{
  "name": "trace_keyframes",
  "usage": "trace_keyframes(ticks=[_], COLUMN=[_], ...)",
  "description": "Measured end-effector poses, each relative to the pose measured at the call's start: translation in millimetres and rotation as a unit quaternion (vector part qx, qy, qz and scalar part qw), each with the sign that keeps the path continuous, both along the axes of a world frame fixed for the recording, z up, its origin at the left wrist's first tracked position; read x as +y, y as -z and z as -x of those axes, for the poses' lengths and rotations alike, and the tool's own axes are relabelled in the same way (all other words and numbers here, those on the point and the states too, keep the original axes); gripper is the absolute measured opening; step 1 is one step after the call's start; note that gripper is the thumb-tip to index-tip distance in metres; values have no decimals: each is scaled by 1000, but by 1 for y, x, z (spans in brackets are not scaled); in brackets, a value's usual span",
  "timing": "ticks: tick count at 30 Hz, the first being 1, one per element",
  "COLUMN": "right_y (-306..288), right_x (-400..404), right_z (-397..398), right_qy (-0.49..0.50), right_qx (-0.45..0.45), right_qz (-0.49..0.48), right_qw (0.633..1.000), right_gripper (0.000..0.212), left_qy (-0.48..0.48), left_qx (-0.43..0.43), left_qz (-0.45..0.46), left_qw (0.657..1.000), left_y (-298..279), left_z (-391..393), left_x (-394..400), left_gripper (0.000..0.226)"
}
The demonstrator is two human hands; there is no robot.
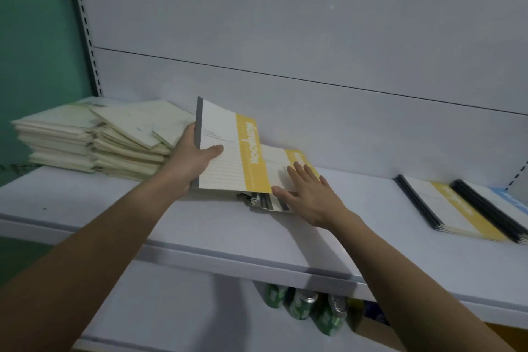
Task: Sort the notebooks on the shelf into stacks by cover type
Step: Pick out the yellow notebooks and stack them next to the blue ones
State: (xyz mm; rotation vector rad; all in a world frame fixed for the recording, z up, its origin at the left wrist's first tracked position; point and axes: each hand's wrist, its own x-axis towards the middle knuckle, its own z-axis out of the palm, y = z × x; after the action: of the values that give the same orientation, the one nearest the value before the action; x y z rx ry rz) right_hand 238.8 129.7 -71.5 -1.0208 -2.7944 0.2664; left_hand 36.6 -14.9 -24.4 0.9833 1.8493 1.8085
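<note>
- As you face the white shelf [177,226], your left hand [194,163] grips a yellow-banded notebook [228,148] along its grey spine, thumb curled over the front cover and the other fingers wrapped behind the spine.
- That notebook stands tilted, its far edge raised toward the shelf's back panel [285,37], its near edge resting on the middle pile [274,197] of similar notebooks.
- The gripped spine is the notebook's left edge, so nearly the whole cover extends to the right of your grip, its yellow band farthest from the hand.
- Your right hand [308,194] lies flat with fingers straight and spread, pressing the top cover of the middle pile just right of the lifted notebook; it holds nothing.
- To the far left, two uneven stacks of cream-covered notebooks [94,137] sit side by side, touching the back of your left hand.
- Well apart on the right, a neat stack of yellow-banded notebooks [448,208] lies flat, dark spines to the left.
- Just beside it, at the right edge, a stack of blue-banded notebooks [503,203] overlaps the yellow stack's right edge.
- Below the shelf, green cans [303,306] stand in a near row on the lower level.
</note>
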Motion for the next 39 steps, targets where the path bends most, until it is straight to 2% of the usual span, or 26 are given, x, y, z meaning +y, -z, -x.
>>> trace_keyframes(ticks=[5, 7, 9, 11, 15, 18, 21, 24, 27, 28, 30, 31, 33, 35, 37, 39], right_y=[1, 5, 11, 15, 5, -20, -38, -38, -27, -25, -25, -26, -26, -23, -14, -4], right_x=[-7, -13, -16, -15, -12, -17, -33, -59, -76, -76, -71, -66, -54, -37, -20, -7], right_z=[-1, -12, -21, -26, -38, -39, -29, -12, 3, 5, 5, 2, -4, -4, 1, 8], right_qy=[-12, -14, -18, -10, 20, 69, 98, 15, -127, -157, -188, -190, -137, -41, 4, -11], right_qx=[-32, -38, -21, 32, 197, 321, 390, 372, 272, 236, 177, 173, 252, 320, 245, 112], right_qz=[-19, -69, -130, -142, -26, 10, -35, -81, -184, -162, -43, 34, 131, 111, 55, 16], right_qw=[999, 997, 991, 989, 980, 945, 915, 925, 936, 945, 965, 966, 949, 940, 968, 993], right_gripper=[77, 82, 69, 46, 20, 29, 25, 40, 48, 47, 49, 53, 55, 48, 49, 56], left_qy=[47, 52, 59, 74, 90, 89, 87, 103, 125, 121, 96, 80, 45, 21, 5, 2], left_qx=[-29, -31, -40, -50, -88, -102, -95, -138, -234, -234, -207, -189, -151, -145, -142, -134], left_qz=[-12, -2, 2, 8, 14, 4, 9, 19, 4, -6, -21, -25, -30, -42, -55, -60], left_qw=[998, 998, 997, 996, 992, 991, 992, 985, 964, 965, 973, 978, 987, 988, 988, 989], left_y=[6, 3, -1, -2, -1, -3, -1, -2, -8, -7, -3, 0, 2, 3, 4, 5], left_z=[9, 9, 9, 9, 3, -3, -13, -29, -43, -42, -36, -30, -18, -8, -2, 0], left_x=[-7, -5, -4, -4, -6, -6, -3, 7, 15, 17, 16, 14, 8, 2, -2, -5], left_gripper=[60, 60, 59, 57, 54, 54, 54, 42, 38, 36, 42, 50, 57, 56, 54, 52])
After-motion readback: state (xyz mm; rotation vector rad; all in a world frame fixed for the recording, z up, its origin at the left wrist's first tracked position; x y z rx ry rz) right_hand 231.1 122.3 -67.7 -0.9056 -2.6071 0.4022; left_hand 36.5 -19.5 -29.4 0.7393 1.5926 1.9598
